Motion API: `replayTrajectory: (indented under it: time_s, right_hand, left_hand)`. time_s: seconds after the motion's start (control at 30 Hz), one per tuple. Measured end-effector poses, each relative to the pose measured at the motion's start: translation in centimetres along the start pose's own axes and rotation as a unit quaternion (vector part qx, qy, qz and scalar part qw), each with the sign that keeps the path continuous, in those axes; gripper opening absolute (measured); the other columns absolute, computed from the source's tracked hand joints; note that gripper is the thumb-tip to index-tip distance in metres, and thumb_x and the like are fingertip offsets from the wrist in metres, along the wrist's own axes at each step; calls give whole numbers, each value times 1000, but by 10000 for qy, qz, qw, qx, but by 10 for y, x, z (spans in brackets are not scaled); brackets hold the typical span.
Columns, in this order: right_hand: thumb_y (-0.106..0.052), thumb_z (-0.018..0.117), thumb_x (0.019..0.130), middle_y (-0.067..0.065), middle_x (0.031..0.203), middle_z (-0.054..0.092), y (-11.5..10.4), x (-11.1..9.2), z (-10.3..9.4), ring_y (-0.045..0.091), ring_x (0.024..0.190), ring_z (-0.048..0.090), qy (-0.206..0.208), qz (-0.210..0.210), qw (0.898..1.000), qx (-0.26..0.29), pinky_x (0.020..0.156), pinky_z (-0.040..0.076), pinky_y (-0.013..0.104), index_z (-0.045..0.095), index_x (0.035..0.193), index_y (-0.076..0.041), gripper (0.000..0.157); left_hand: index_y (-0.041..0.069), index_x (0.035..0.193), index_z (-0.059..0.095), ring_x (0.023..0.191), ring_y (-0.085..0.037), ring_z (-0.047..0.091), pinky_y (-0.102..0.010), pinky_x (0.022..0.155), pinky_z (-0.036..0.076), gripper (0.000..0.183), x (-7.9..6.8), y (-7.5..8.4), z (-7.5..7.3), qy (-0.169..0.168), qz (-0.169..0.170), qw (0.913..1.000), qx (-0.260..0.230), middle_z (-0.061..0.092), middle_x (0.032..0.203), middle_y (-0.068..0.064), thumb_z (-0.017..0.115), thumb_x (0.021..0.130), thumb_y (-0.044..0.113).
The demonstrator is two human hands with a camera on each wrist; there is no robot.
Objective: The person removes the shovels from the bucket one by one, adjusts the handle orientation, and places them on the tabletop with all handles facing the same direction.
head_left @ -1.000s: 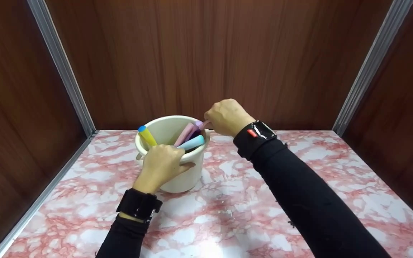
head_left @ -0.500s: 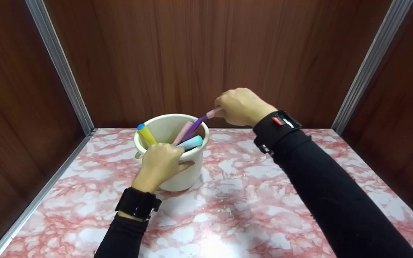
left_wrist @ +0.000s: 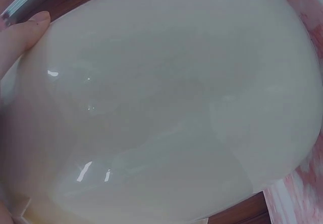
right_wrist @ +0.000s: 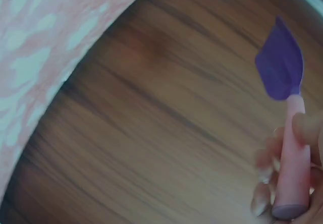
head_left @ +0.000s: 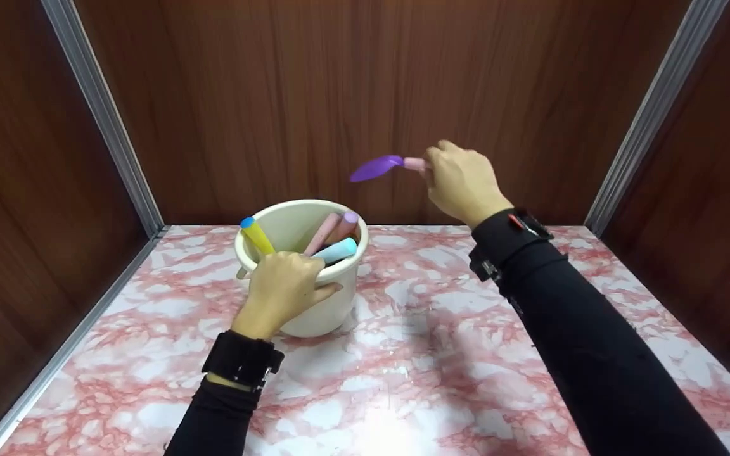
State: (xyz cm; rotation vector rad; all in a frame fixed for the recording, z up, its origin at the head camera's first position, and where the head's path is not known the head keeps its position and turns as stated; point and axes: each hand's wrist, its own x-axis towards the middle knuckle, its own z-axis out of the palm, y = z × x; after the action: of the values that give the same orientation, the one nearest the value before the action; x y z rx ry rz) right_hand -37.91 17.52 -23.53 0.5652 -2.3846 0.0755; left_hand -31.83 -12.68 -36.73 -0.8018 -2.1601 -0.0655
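Observation:
My right hand (head_left: 464, 182) grips a toy trowel (head_left: 376, 168) by its pink handle, up in the air to the right of the bucket. In the right wrist view the trowel's pointed purple blade (right_wrist: 279, 65) shows whole, with fingers and thumb wrapped about the handle. A cream bucket (head_left: 324, 310) stands upright on the table, and my left hand (head_left: 286, 285) holds its near rim, thumb along the outside. The bucket wall (left_wrist: 176, 103) fills most of the left wrist view. Fingers inside the rim are hidden.
Several handles stick out of the bucket: a yellow one (head_left: 258, 237) with a blue end, a light blue one (head_left: 338, 251), a pink one (head_left: 323, 234) and one with a lilac end (head_left: 350, 218). Brown wood-grain panels (head_left: 365, 95) enclose the marbled table (head_left: 168, 329).
My right hand has drawn the trowel up out of the bucket and carried it to the right. The left hand has stayed on the rim.

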Motion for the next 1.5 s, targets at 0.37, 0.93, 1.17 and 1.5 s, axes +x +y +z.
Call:
replayTrajectory:
  time_s: [0.37, 0.93, 1.17, 1.5]
  right_hand:
    - [-22, 61, 104, 36, 102, 72, 23, -57, 67, 56, 92, 72, -1584, 1382, 9772, 305, 78, 58, 65, 73, 94, 11, 36]
    - [-9, 66, 98, 29, 92, 74, 0, -95, 121, 48, 83, 74, -1327, 1513, 9793, 235, 72, 59, 61, 73, 90, 8, 20]
    - [-7, 70, 92, 27, 93, 75, -17, -104, 135, 46, 83, 74, -1349, 1728, 9756, 149, 70, 60, 59, 74, 96, 9, 18]
    - [-11, 74, 86, 28, 101, 75, -29, -106, 138, 44, 90, 75, -2254, 2115, 9510, 53, 74, 61, 57, 76, 105, 9, 28]
  left_hand:
    - [11, 68, 62, 48, -26, 59, -44, 45, 45, 50, -2, 2, -2, -149, -61, 9998, -75, 56, 55, -3, 92, 80, 49]
    - [11, 70, 64, 50, -28, 61, -45, 46, 46, 50, -2, 0, -4, -185, -97, 9998, -56, 59, 57, -4, 92, 79, 52]
    - [11, 70, 65, 50, -29, 61, -46, 46, 45, 51, -4, 0, -5, -318, -166, 9993, -115, 60, 57, -5, 91, 79, 53]
    - [11, 74, 67, 54, -29, 64, -47, 49, 48, 48, -4, 1, -11, -569, -172, 9976, -360, 61, 58, -4, 90, 80, 53]
